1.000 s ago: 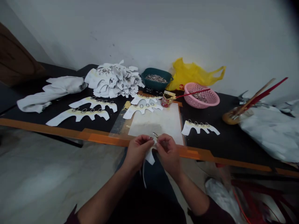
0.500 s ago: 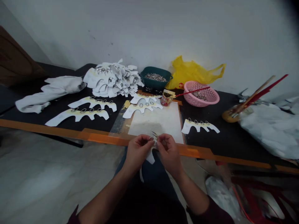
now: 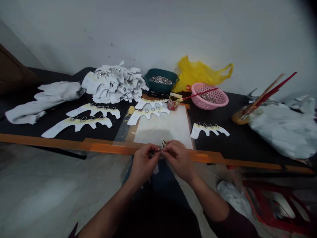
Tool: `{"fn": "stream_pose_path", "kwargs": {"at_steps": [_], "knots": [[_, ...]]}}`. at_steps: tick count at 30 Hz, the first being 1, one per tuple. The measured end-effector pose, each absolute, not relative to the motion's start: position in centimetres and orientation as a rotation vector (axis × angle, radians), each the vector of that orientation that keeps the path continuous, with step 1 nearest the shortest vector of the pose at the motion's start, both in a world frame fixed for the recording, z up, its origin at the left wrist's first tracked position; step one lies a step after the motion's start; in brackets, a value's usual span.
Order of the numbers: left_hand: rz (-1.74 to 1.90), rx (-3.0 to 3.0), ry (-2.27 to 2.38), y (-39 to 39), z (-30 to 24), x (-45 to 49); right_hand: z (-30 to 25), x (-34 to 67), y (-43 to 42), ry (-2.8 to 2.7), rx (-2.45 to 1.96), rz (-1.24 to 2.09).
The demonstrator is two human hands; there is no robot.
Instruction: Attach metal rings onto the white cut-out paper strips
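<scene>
At the table's front edge, my left hand (image 3: 145, 163) and my right hand (image 3: 178, 159) meet with thumbs and fingertips pinched. Between them they hold a white cut piece (image 3: 156, 169), mostly hidden by the fingers, its lower end hanging over my lap. A metal ring (image 3: 163, 143) sticks up from it at the fingertips; another ring shows beside the left fingers. Just beyond lies a white sheet (image 3: 163, 127). White scalloped pieces with rings along a yellowish edge lie at its far end (image 3: 148, 113), on the left (image 3: 78, 125) and on the right (image 3: 210, 129).
Behind stand a heap of white pieces (image 3: 116, 82), a green basket of metal rings (image 3: 160, 86), a small pot (image 3: 173, 103) with a red stick, a pink basket (image 3: 210, 102) and a yellow bag (image 3: 200, 74). A jar of brushes (image 3: 240, 115) and white plastic (image 3: 284, 129) are right.
My right fingers have come in closer to the left ones over the ring. Less of the white piece hangs in sight. The whole view has shifted slightly.
</scene>
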State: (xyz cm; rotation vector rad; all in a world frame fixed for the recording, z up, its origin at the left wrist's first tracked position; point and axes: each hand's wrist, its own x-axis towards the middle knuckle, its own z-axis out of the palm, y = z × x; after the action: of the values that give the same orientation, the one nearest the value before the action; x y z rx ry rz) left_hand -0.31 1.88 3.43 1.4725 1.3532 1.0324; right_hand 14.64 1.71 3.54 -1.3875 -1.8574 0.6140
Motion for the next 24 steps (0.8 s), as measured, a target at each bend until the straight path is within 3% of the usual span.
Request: {"fn": "stream_pose_path", "kwargs": {"at_steps": [14, 24], "knots": [[1.141, 1.173, 1.266, 2.0, 2.3, -0.2, 3.5, 13.0, 0.7, -1.914, -1.338, 0.179], [1.149, 1.205, 1.348, 1.9, 3.0, 0.2, 3.3, 12.8, 1.1, -1.912, -1.363, 0.195]]}}
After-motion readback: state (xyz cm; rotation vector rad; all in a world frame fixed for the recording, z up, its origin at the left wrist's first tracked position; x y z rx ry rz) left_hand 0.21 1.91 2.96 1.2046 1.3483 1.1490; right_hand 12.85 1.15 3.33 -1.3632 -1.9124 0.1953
